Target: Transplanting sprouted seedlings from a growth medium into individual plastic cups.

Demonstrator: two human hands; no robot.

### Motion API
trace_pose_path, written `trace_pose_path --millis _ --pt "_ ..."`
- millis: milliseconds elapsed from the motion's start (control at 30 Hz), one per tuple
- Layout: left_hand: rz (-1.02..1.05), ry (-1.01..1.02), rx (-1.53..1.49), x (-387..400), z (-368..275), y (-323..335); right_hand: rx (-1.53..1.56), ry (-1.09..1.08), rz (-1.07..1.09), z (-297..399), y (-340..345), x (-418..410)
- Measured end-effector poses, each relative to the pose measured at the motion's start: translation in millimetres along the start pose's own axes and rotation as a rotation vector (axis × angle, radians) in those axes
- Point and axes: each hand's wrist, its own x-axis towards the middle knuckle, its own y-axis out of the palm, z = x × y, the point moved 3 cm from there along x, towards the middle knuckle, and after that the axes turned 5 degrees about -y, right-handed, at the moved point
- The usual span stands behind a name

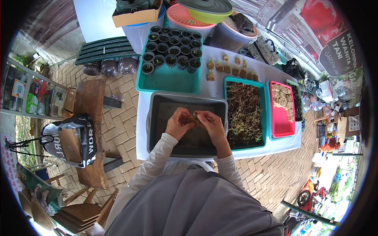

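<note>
My left hand [180, 122] and my right hand [210, 121] meet above a dark grey plastic tub [165, 147]. Between their fingertips they hold a small brownish seedling plug [195, 116], partly covered by the fingers. Right of the tub, a teal tray [263, 118] holds dark soil with many small seedlings [245, 126]. Behind the tub, another teal tray [177, 81] carries rows of black plastic pots [174, 50], several with small green plants. Several wrapped seedling plugs [226, 69] stand on the white tablecloth [212, 87] at the back right.
A pink tray [283, 125] with small paper-like wrapped plugs [282, 96] lies farther right. Lidded plastic tubs [189, 22] stand behind the table. At the left are a wooden bench [90, 97] with a printed bag [88, 138] and a green slatted bench [109, 48].
</note>
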Motion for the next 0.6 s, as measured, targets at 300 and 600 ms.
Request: trace_pose_path --millis 300,600 --pt "-0.073 0.041 0.080 -2 -4 2 -0.036 -0.180 -0.026 -1 -2 4" --pt "0.089 -0.145 -0.446 1 8 1 0.052 -0.306 -0.137 -16 -5 8"
